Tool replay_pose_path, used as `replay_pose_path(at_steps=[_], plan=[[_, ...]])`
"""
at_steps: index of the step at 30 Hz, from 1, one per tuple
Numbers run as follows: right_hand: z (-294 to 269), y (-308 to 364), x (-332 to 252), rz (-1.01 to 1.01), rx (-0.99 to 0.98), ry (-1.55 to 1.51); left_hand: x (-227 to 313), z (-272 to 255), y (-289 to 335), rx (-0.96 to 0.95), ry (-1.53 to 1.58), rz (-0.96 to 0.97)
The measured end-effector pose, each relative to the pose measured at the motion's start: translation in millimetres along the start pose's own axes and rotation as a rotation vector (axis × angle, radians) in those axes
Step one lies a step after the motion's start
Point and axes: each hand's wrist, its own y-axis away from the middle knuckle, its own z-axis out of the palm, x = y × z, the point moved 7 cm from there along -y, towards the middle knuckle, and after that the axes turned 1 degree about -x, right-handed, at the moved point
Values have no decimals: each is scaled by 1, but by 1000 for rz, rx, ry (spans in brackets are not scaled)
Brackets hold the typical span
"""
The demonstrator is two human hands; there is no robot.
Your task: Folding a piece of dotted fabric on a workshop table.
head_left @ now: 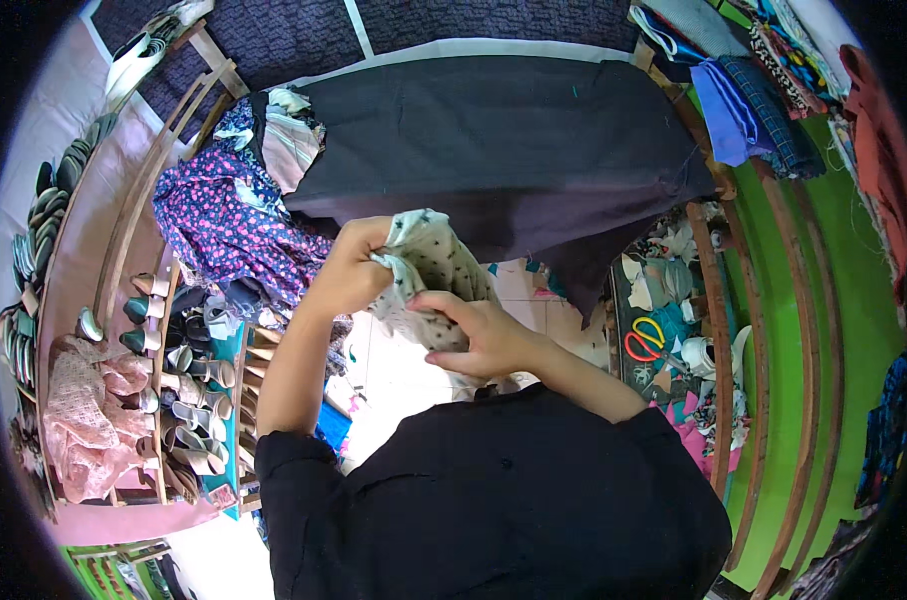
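A white cloth with small dark prints (452, 262) hangs bunched in front of my chest, between my two hands. My left hand (352, 268) is closed round its upper left edge, the fingers curled over the fabric. Lower and to the right, my right hand (482, 335) grips the same cloth, thumb and fingers pinching a fold. The fabric bulges open between the hands, and its lower end drops behind my right hand. Beyond it stands a table covered with a dark cloth (494, 130).
Floral navy and pink fabric (239, 215) drapes off the table's left end. Wooden racks of shoes (199, 415) stand at left, with pink lace cloth (94, 420). At right, scissors with red and yellow handles (646, 340) lie among scraps beside wooden rails (709, 350). Folded fabrics (749, 110) sit far right.
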Motion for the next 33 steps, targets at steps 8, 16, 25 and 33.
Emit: replay_pose_path(at_steps=[8, 16, 25, 33], plan=[[35, 58, 132, 267, -332, -116, 1, -91, 16, 501, 147, 15], [-123, 65, 60, 543, -36, 631, -37, -111, 25, 389, -121, -181], [-220, 23, -52, 220, 157, 1158, -60, -98, 27, 314, -832, -16], [-240, -21, -130, -192, 754, 1203, -117, -29, 46, 416, 166, 11]])
